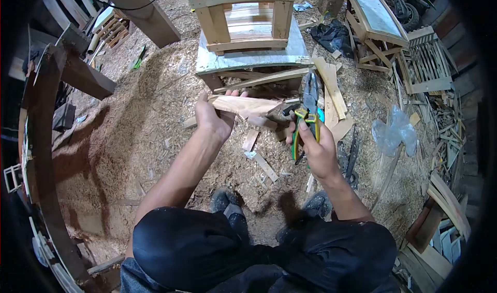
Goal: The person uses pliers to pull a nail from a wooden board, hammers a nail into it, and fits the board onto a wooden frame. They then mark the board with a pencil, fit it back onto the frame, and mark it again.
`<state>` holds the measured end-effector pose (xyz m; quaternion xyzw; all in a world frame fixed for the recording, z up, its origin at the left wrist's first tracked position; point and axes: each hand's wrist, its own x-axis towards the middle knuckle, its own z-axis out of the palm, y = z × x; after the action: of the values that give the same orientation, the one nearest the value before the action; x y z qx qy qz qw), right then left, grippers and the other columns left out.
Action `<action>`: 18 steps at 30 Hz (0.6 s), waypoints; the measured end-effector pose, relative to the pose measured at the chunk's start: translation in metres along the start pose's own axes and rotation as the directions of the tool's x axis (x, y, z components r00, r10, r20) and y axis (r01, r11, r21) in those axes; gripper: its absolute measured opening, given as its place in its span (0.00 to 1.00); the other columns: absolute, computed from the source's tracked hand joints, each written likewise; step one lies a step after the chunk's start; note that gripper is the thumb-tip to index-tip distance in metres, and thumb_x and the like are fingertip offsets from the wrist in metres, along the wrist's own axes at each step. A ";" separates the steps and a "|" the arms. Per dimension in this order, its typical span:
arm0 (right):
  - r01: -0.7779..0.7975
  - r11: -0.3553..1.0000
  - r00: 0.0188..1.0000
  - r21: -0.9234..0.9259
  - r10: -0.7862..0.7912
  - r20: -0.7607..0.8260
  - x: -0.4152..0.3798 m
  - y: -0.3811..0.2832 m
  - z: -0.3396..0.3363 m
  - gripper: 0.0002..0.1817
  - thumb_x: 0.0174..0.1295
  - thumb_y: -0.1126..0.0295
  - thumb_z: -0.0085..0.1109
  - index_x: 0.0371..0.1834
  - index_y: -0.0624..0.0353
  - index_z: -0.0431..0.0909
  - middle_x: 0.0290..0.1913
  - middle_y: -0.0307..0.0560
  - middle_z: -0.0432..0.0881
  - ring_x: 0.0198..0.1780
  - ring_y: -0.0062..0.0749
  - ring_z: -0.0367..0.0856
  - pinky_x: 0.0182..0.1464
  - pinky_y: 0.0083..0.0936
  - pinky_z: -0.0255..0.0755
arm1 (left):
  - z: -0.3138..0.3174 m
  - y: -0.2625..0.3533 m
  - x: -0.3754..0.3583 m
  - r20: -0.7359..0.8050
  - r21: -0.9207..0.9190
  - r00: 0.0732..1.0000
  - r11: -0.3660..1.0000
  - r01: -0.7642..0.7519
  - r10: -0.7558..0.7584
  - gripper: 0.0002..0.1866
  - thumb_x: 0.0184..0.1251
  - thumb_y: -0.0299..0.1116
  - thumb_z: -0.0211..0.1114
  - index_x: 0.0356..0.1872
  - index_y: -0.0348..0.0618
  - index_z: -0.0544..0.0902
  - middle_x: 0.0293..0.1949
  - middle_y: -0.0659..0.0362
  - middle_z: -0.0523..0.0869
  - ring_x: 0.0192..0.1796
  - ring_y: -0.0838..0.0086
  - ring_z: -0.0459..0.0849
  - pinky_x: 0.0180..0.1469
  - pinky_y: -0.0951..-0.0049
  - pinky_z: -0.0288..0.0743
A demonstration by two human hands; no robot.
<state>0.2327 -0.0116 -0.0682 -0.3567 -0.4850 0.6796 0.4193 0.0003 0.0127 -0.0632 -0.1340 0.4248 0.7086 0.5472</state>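
Note:
A short, pale piece of wood [246, 105] lies across the fingers of my left hand [213, 119], its thumb over the near end. In my right hand [317, 147] is a pair of pliers [310, 98] with green and yellow handles, its jaws pointing up and away from me. The right end of the wood lies just left of the pliers. Dark objects near my right fingers are too small to make out.
Ahead, a wooden frame [217, 26] stands on a low pale table [207, 60]. Wood offcuts [265, 167] lie on the sawdust floor. A clear plastic bag [396, 131] is at the right, and a leaning wooden post [140, 13] at the upper left.

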 end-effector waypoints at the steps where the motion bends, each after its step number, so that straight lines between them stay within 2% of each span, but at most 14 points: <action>1: 0.001 1.000 1.000 0.001 -0.001 -0.008 0.001 0.001 0.000 0.17 0.76 0.63 0.50 0.57 0.65 0.73 0.42 0.41 0.81 0.41 0.23 0.80 0.46 0.23 0.75 | -0.004 0.001 0.002 0.069 -0.007 0.997 1.000 0.018 -0.017 0.30 0.81 0.49 0.31 0.64 0.29 0.59 0.55 0.43 0.71 0.59 0.53 0.77 0.65 0.43 0.76; 2: 0.003 1.000 1.000 0.031 -0.003 -0.026 0.002 0.002 0.003 0.17 0.76 0.63 0.50 0.58 0.65 0.72 0.44 0.43 0.82 0.44 0.25 0.81 0.48 0.24 0.76 | -0.007 0.000 0.003 0.138 -0.012 0.990 0.999 0.037 -0.035 0.30 0.81 0.50 0.31 0.64 0.30 0.59 0.58 0.42 0.71 0.62 0.52 0.76 0.67 0.44 0.74; 3: 0.009 0.998 0.999 0.059 -0.006 -0.043 0.004 0.001 0.006 0.18 0.76 0.63 0.50 0.59 0.65 0.72 0.46 0.46 0.83 0.47 0.27 0.82 0.50 0.24 0.77 | -0.004 -0.002 0.000 0.144 -0.007 0.989 0.999 0.041 -0.039 0.30 0.81 0.50 0.31 0.64 0.30 0.59 0.58 0.42 0.71 0.62 0.52 0.76 0.67 0.44 0.74; 4: -0.009 0.989 1.000 0.145 0.010 -0.006 0.005 -0.003 0.007 0.18 0.76 0.64 0.50 0.59 0.65 0.72 0.50 0.48 0.83 0.51 0.28 0.82 0.52 0.25 0.79 | -0.002 -0.003 -0.003 0.150 0.009 0.988 0.999 -0.036 0.035 0.30 0.81 0.51 0.30 0.65 0.32 0.59 0.60 0.42 0.71 0.63 0.52 0.75 0.68 0.45 0.73; 5: -0.007 0.989 1.000 0.145 0.009 -0.009 0.006 -0.006 0.010 0.18 0.76 0.64 0.50 0.59 0.65 0.72 0.50 0.48 0.83 0.51 0.28 0.82 0.52 0.25 0.79 | 0.000 -0.003 -0.006 0.156 0.023 0.982 0.993 -0.114 0.109 0.29 0.82 0.51 0.29 0.65 0.34 0.59 0.62 0.41 0.71 0.64 0.52 0.75 0.69 0.46 0.71; 6: -0.048 0.980 0.999 0.192 0.051 -0.011 0.006 -0.010 0.013 0.17 0.76 0.64 0.50 0.59 0.65 0.72 0.51 0.48 0.82 0.51 0.28 0.82 0.52 0.25 0.79 | 0.000 -0.001 -0.009 0.177 0.031 0.979 0.993 -0.110 0.103 0.29 0.82 0.51 0.29 0.68 0.38 0.61 0.63 0.44 0.74 0.64 0.55 0.77 0.69 0.51 0.72; 7: -0.092 0.967 0.995 0.239 0.097 -0.010 0.006 -0.010 0.014 0.17 0.76 0.65 0.50 0.60 0.65 0.72 0.51 0.49 0.82 0.51 0.27 0.82 0.52 0.25 0.80 | 0.002 -0.002 -0.011 0.174 0.034 0.980 0.994 -0.107 0.100 0.29 0.82 0.51 0.29 0.68 0.38 0.61 0.63 0.44 0.74 0.64 0.55 0.77 0.69 0.51 0.72; 9: -0.089 0.977 0.996 0.192 0.093 -0.011 0.006 -0.004 0.009 0.16 0.74 0.65 0.54 0.58 0.64 0.74 0.49 0.45 0.82 0.50 0.23 0.81 0.51 0.24 0.79 | 0.005 -0.005 -0.015 0.223 0.097 0.963 0.980 -0.174 0.149 0.30 0.82 0.52 0.30 0.71 0.39 0.59 0.66 0.45 0.72 0.65 0.57 0.76 0.70 0.53 0.72; 12: -0.122 0.942 0.990 0.312 0.139 -0.032 0.007 0.001 0.009 0.17 0.68 0.67 0.64 0.55 0.64 0.76 0.44 0.38 0.81 0.45 0.20 0.80 0.48 0.22 0.77 | 0.003 -0.010 -0.015 0.257 0.202 0.950 0.952 -0.229 0.174 0.31 0.82 0.53 0.31 0.72 0.39 0.59 0.65 0.46 0.73 0.65 0.60 0.76 0.70 0.56 0.71; 13: -0.126 0.941 0.989 0.314 0.145 -0.038 0.008 0.004 0.008 0.17 0.68 0.67 0.64 0.55 0.64 0.76 0.44 0.38 0.81 0.45 0.20 0.80 0.48 0.22 0.77 | 0.000 -0.013 -0.014 0.254 0.206 0.953 0.953 -0.222 0.167 0.31 0.82 0.53 0.31 0.72 0.39 0.59 0.65 0.46 0.73 0.65 0.60 0.76 0.70 0.56 0.71; 15: -0.135 0.945 0.985 0.298 0.159 -0.059 0.010 0.010 0.006 0.19 0.69 0.71 0.61 0.60 0.62 0.72 0.51 0.44 0.81 0.51 0.30 0.83 0.52 0.29 0.78 | -0.008 -0.016 -0.010 0.290 0.306 0.946 0.922 -0.237 0.147 0.33 0.81 0.57 0.34 0.70 0.39 0.63 0.63 0.46 0.76 0.64 0.64 0.77 0.67 0.59 0.73; 16: -0.145 0.939 0.982 0.312 0.175 -0.071 0.011 0.013 0.004 0.18 0.67 0.71 0.64 0.58 0.62 0.74 0.49 0.42 0.82 0.50 0.26 0.82 0.52 0.26 0.76 | -0.015 -0.016 -0.008 0.286 0.308 0.948 0.923 -0.230 0.140 0.33 0.81 0.57 0.34 0.70 0.39 0.63 0.63 0.46 0.76 0.64 0.64 0.77 0.67 0.59 0.73; 17: -0.148 0.939 0.980 0.312 0.181 -0.077 0.012 0.020 0.002 0.18 0.67 0.71 0.64 0.58 0.62 0.74 0.49 0.42 0.82 0.50 0.26 0.82 0.52 0.26 0.76 | -0.024 -0.013 -0.007 0.271 0.524 0.963 0.839 -0.147 0.000 0.33 0.79 0.59 0.39 0.68 0.39 0.66 0.61 0.47 0.78 0.64 0.67 0.77 0.65 0.62 0.74; 18: -0.070 0.988 0.988 0.140 0.088 -0.126 0.013 0.027 -0.001 0.17 0.65 0.70 0.66 0.54 0.63 0.76 0.46 0.40 0.81 0.46 0.22 0.80 0.50 0.23 0.75 | -0.033 -0.009 -0.005 0.225 0.711 0.965 0.700 -0.066 -0.138 0.34 0.78 0.60 0.44 0.65 0.39 0.70 0.60 0.48 0.79 0.64 0.69 0.76 0.63 0.65 0.75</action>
<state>0.2228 -0.0043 -0.0957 -0.3907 -0.3945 0.7018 0.4463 0.0012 -0.0144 -0.0842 0.1741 0.5871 0.4892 0.6210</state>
